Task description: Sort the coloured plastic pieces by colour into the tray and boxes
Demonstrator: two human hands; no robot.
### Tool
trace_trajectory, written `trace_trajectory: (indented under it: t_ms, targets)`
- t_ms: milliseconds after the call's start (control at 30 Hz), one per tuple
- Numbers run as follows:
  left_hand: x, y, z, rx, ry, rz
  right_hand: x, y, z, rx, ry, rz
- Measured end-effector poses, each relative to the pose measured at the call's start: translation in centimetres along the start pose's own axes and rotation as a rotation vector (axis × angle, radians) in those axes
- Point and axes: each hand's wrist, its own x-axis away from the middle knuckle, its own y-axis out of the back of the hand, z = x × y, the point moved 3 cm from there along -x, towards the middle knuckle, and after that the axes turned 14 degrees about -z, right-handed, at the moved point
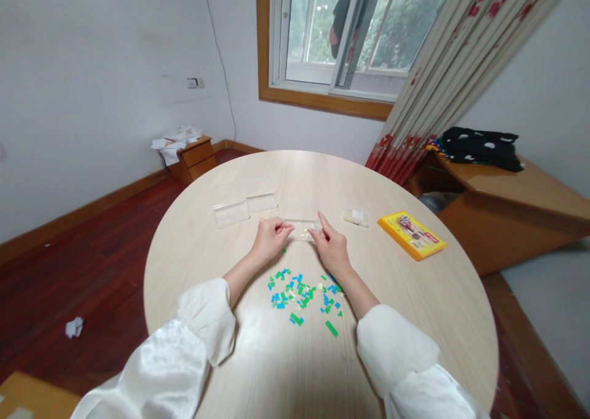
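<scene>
My left hand [271, 238] and my right hand [332, 247] meet over the middle of a round pale wooden table [415, 308]. Both pinch the ends of a small clear plastic bag [302, 228] that holds a few pale pieces. The left fingers are curled on its left end. The right hand grips the right end, index finger raised. Just in front of my wrists lies a scatter of several small green, blue and pale yellow bricks [302, 296].
Two clear plastic lids or trays [244, 209] lie beyond my left hand. A small clear packet [356, 217] and a yellow booklet [412, 235] lie to the right. A wooden desk with dark cloth [483, 147] stands at right, a low cabinet [193, 156] at back left.
</scene>
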Motion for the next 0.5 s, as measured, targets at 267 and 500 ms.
trace_trajectory:
  t_ms: [267,500]
  targets:
    - [-0.2,-0.3,1.0,-0.036,0.004,-0.007,-0.5,0.0,0.0,-0.223,-0.088,0.116]
    - [-0.3,-0.1,1.2,-0.047,-0.01,-0.009,0.9,1.2,1.5,-0.23,-0.231,0.919]
